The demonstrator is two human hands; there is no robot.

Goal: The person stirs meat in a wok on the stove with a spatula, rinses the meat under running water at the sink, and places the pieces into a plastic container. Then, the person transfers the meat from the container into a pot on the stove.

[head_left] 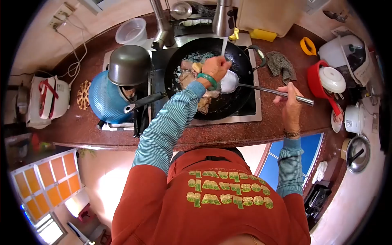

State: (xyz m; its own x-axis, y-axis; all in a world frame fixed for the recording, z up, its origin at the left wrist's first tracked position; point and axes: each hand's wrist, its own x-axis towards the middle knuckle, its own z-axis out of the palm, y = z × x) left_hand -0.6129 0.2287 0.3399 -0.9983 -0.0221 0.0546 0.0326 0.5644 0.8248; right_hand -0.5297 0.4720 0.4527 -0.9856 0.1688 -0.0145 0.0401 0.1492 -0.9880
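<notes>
My left hand (215, 68), with a green bangle at its wrist, is closed above the middle of the black wok (241, 102). What its fingers hold, if anything, is hidden; a thin white streak (224, 47) stands just beyond them. On the right, my right hand (290, 101) grips the long metal handle of a spatula (229, 81). The spatula's broad blade rests in the wok, beside chunks of meat (188, 77). The wok sits on the stove (255, 114), its black handle (149, 101) pointing left.
Left of the wok are a dark pot (130, 65) and a blue colander (100, 98). A clear plastic tub (131, 30) stands behind them. A metal tap-like fitting (223, 20) hangs over the wok's far rim. Rightward lie a cloth (281, 67) and a red pan (316, 81).
</notes>
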